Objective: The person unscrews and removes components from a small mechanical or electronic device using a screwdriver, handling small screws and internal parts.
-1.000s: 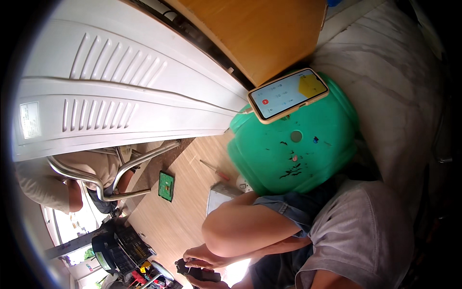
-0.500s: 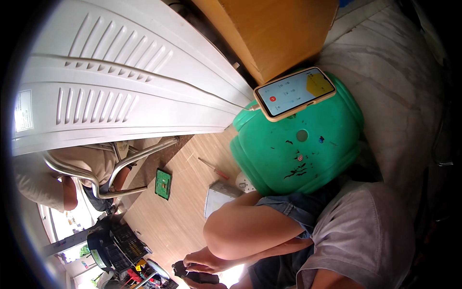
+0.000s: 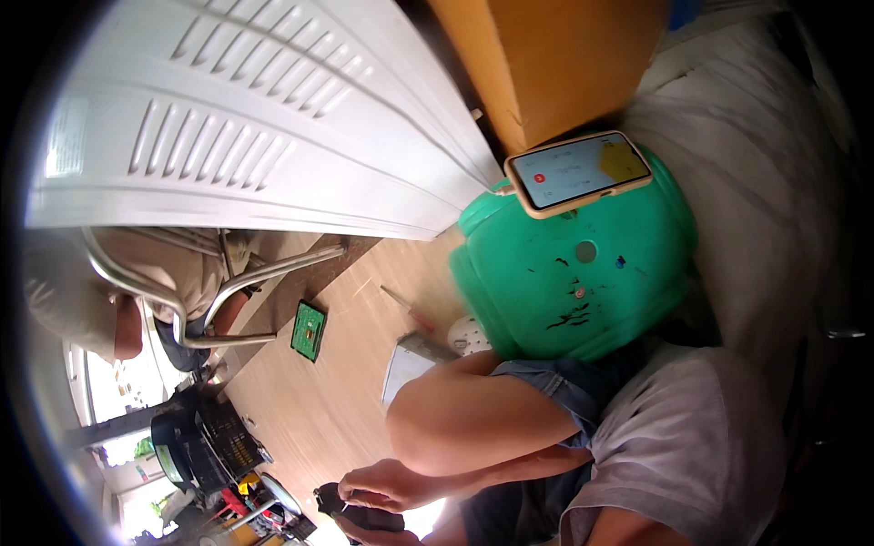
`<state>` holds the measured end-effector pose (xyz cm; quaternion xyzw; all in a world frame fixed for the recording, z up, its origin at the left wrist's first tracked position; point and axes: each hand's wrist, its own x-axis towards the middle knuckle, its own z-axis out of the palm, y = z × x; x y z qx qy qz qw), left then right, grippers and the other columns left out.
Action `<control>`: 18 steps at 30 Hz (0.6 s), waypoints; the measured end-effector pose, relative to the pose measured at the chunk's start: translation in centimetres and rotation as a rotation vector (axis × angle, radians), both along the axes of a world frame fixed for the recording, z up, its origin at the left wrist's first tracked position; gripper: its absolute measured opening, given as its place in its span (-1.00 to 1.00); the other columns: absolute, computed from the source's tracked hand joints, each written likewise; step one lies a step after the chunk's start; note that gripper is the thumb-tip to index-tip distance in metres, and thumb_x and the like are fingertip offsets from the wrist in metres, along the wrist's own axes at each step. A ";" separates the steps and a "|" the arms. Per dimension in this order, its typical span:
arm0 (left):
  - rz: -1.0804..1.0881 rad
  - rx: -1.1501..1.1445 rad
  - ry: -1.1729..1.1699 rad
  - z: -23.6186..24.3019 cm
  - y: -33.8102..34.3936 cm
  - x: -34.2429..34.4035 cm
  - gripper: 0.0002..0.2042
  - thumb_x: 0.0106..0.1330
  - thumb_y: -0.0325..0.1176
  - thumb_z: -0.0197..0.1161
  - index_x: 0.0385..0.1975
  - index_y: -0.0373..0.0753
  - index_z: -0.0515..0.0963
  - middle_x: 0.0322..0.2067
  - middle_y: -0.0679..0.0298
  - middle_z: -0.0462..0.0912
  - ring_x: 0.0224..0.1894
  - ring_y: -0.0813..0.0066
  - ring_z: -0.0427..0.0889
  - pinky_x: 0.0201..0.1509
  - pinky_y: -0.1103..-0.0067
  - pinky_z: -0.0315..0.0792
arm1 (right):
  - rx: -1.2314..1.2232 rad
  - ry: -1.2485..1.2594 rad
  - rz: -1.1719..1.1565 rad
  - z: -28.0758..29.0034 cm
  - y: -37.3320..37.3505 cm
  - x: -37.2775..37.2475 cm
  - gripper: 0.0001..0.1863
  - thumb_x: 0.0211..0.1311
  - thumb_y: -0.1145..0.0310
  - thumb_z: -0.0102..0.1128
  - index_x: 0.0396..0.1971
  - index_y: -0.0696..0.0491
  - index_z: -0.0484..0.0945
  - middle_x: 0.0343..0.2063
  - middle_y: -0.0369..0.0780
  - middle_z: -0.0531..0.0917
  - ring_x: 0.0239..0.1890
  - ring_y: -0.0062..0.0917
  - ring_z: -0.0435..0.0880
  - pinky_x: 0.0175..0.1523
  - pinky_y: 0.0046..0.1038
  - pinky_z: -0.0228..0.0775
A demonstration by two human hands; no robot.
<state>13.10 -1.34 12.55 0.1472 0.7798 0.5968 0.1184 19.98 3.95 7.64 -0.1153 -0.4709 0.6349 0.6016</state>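
Note:
At the lower edge, my right hand (image 3: pixel 390 484) is closed, its fingertips pinched together at a small black object (image 3: pixel 373 517) of dark, boxy shape. Something thin and pale shows at the fingertips, too small to name. My left hand (image 3: pixel 378 537) is partly cut off by the picture's edge and cups the same black object from below. My bent knee (image 3: pixel 455 414) is just above the hands. On the floor farther off lie a green circuit board (image 3: pixel 309 330) and a screwdriver (image 3: pixel 411 310) with a reddish handle.
A green plastic stool (image 3: pixel 583 300) carries a lit phone (image 3: pixel 583 173) on a cable. A grey-white box (image 3: pixel 414 359) and a round, white, perforated piece (image 3: pixel 467 337) lie by my knee. A white louvred panel (image 3: pixel 273 173), a metal chair (image 3: pixel 187 318) with a seated person, and a black crate (image 3: pixel 228 437) stand left.
The view has shifted, so the panel and stool sit further right. My hands and the black object appear slightly higher and further left; both hands still hold it.

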 end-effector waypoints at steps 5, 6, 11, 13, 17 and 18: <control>-0.009 0.012 -0.034 1.4 -1.0 0.8 -0.44 0.50 0.01 -0.12 0.14 -0.41 0.47 -0.06 0.08 0.61 -0.06 0.28 0.64 -0.03 0.48 0.56 | -0.039 -0.032 0.134 0.3 1.1 1.7 -0.78 0.41 0.35 0.19 -0.05 0.09 0.47 -0.26 -0.15 0.69 -0.28 -0.29 0.73 -0.25 -0.38 0.51; -0.114 0.018 -0.044 1.7 -0.6 0.9 -0.45 0.50 -0.01 -0.13 0.13 -0.41 0.47 -0.07 0.09 0.61 -0.07 0.29 0.64 -0.06 0.50 0.55 | -0.074 -0.066 0.227 0.4 1.0 2.1 -0.71 0.46 0.34 0.10 0.07 0.14 0.42 -0.07 -0.13 0.67 -0.04 -0.29 0.70 0.00 -0.39 0.53; -0.104 -0.119 -0.014 3.5 -2.1 -0.4 -0.53 0.50 -0.02 -0.08 0.09 -0.30 0.49 -0.16 0.21 0.62 -0.18 0.44 0.65 -0.18 0.56 0.55 | -0.041 0.002 0.403 1.9 1.0 2.1 -0.73 0.44 0.49 0.06 0.09 0.17 0.43 0.12 -0.09 0.60 0.19 -0.36 0.58 0.22 -0.39 0.42; -0.095 -0.140 -0.101 3.0 -1.7 -0.9 -0.59 0.49 -0.04 -0.03 0.02 -0.25 0.51 -0.25 0.29 0.61 -0.28 0.52 0.62 -0.29 0.60 0.52 | -0.059 -0.124 0.310 2.1 1.3 2.6 -0.78 0.40 0.51 0.12 0.00 0.18 0.50 -0.07 -0.11 0.71 0.01 -0.39 0.71 0.07 -0.45 0.54; -0.204 -0.100 -0.054 2.1 -2.1 -1.8 -0.68 0.50 -0.12 0.02 -0.11 -0.27 0.53 -0.62 0.35 0.50 -0.64 0.64 0.44 -0.59 0.67 0.29 | 0.085 -0.234 0.087 1.9 2.1 3.2 -0.81 0.34 0.56 0.20 -0.08 0.19 0.51 -0.19 -0.09 0.73 -0.19 -0.46 0.78 -0.13 -0.50 0.64; -0.196 -0.096 -0.029 2.6 -2.7 -1.8 -0.67 0.50 -0.12 0.03 -0.10 -0.29 0.53 -0.62 0.35 0.51 -0.63 0.64 0.44 -0.57 0.67 0.29 | 0.043 -0.204 0.115 1.5 1.5 2.3 -0.84 0.35 0.56 0.19 -0.12 0.20 0.49 -0.23 -0.07 0.73 -0.21 -0.46 0.77 -0.11 -0.47 0.67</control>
